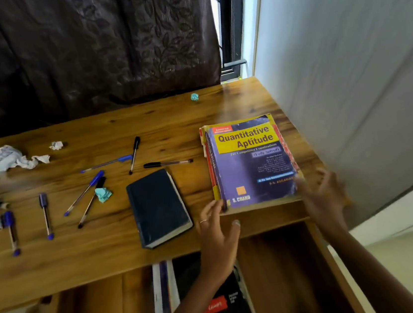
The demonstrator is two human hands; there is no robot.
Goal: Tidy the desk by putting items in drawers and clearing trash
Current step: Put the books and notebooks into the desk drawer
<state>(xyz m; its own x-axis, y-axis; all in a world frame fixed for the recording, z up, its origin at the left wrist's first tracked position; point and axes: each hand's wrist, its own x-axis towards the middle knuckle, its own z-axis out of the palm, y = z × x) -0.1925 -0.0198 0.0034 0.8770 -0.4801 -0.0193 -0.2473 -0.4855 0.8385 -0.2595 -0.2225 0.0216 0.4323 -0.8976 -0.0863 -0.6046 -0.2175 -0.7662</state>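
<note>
Desk [122,244] wooden, pens scattered, dark curtain [83,49] behind (white wall right); hands spread, left [218,229], right [320,194].

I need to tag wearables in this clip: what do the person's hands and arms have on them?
Both forearms are bare, with no sleeves, watch or bracelet in view. The left hand wears a thin, light metal ring on one finger. The right hand is motion-blurred; no ring or glove is discernible on it.
</note>
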